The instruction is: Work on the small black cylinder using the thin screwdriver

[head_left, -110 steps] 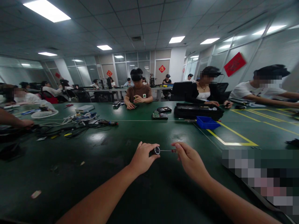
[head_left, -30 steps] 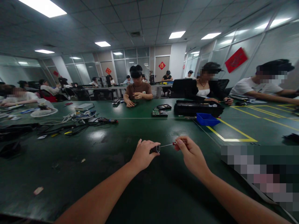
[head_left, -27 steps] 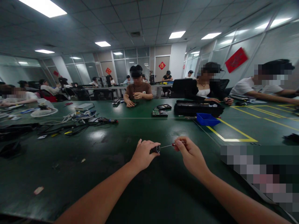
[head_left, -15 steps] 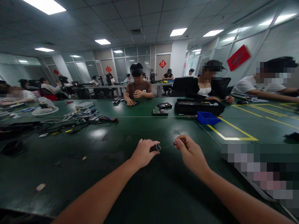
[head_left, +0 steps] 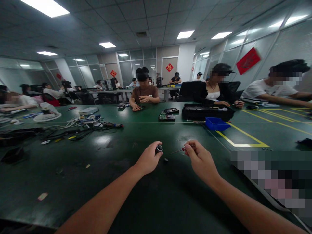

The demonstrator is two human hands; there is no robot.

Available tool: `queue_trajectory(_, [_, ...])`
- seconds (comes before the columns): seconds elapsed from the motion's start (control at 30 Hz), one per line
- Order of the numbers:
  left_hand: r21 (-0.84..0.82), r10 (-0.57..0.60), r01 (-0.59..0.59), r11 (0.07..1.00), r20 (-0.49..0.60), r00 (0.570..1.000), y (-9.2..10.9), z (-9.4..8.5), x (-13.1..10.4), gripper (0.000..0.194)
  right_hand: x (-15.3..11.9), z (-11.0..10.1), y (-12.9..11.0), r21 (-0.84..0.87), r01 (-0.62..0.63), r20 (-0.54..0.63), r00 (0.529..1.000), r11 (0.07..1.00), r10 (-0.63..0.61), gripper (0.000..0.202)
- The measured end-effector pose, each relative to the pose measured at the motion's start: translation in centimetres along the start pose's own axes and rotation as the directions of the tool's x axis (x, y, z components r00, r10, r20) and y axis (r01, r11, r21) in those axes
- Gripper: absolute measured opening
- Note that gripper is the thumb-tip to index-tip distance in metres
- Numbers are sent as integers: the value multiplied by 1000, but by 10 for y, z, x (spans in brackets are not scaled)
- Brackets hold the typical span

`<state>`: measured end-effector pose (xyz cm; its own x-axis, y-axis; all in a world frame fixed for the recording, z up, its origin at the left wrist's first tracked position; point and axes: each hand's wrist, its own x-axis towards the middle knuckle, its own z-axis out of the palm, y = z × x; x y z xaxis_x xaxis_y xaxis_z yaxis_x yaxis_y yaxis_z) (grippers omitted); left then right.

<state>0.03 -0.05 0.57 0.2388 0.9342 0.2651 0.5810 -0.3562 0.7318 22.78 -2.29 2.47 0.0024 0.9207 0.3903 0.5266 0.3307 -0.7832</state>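
Note:
My left hand (head_left: 149, 158) is closed around a short black cylinder (head_left: 159, 149); its round end, with a pale rim, faces right. In my right hand (head_left: 198, 156) is a screwdriver (head_left: 191, 146) with a reddish-brown handle, pinched between thumb and fingers. Its thin metal shaft points left, and the tip stands apart from the cylinder. Just below the gap between my hands is a small dark piece (head_left: 166, 159), too small to name, over the green tabletop (head_left: 156, 201).
Across the table stand a blue bin (head_left: 216, 123) and a long black tray (head_left: 208, 112). Hard drives (head_left: 167, 117) lie left of these. Tangled cables (head_left: 83, 122) spread over the left side. A co-worker (head_left: 145, 92) sits opposite; others sit right.
The screwdriver tip has come away from the cylinder's end. My left hand has turned the cylinder so its open end shows. The small dark piece now appears below it.

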Motion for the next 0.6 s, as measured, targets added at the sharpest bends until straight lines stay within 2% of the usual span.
queue_trajectory(0.1, [17,-12,12,1000,36,999,5,-1,-2,33,0,0,0,-2,-8,0,1000,1000,8,27])
queue_trajectory(0.23, [154,-47,36,987,66,997,11,-1,-4,27,0,0,1,3,-8,3,1000,1000,8,26])
queue_trajectory(0.33, [263,-7,-28,964,132,991,12,0,-4,20,0,0,0,-5,-4,11,1000,1000,4,26])
queue_trajectory(0.47, [390,26,-121,913,239,971,10,4,-5,29,0,1,0,-9,0,7,1000,1000,1,26])
queue_trajectory(0.6, [499,28,-164,851,270,963,6,10,-4,32,0,2,1,9,-10,14,1000,1000,10,26])
